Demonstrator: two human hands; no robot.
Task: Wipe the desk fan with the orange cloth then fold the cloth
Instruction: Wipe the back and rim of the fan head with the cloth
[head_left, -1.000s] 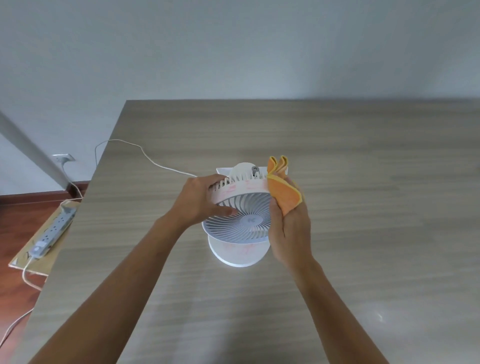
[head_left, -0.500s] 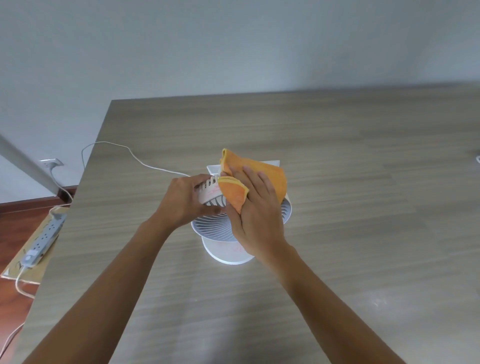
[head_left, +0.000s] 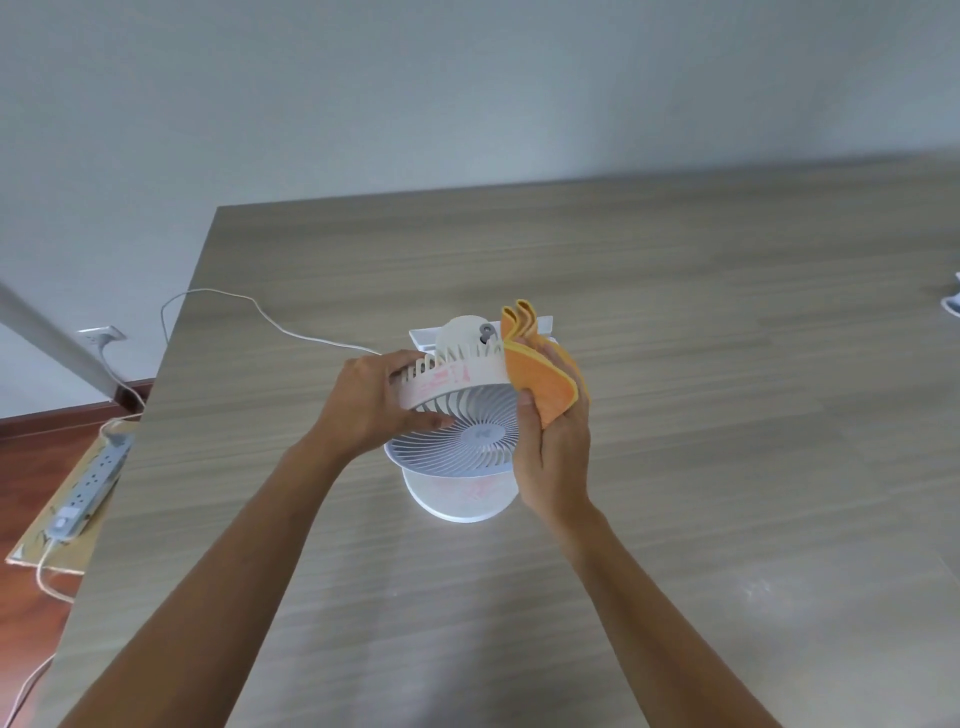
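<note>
A small white desk fan (head_left: 460, 431) stands on a round base in the middle of the wooden table (head_left: 727, 364), its grille tilted up toward me. My left hand (head_left: 371, 405) grips the fan's left rim, thumb on the grille and fingers behind. My right hand (head_left: 553, 447) holds the folded orange cloth (head_left: 540, 374) against the fan's right rim, the thumb pinning it from the front. Two cloth ends stick up above the fan's motor housing.
A white cable (head_left: 249, 306) runs from the fan off the table's left edge to a wall socket (head_left: 101, 335). A power strip (head_left: 91, 478) lies on a board on the floor at left. A pale object (head_left: 953, 304) shows at the table's far right edge.
My right hand has slid the cloth from the top of the fan back down to its right rim. My left hand keeps its grip on the left rim.
</note>
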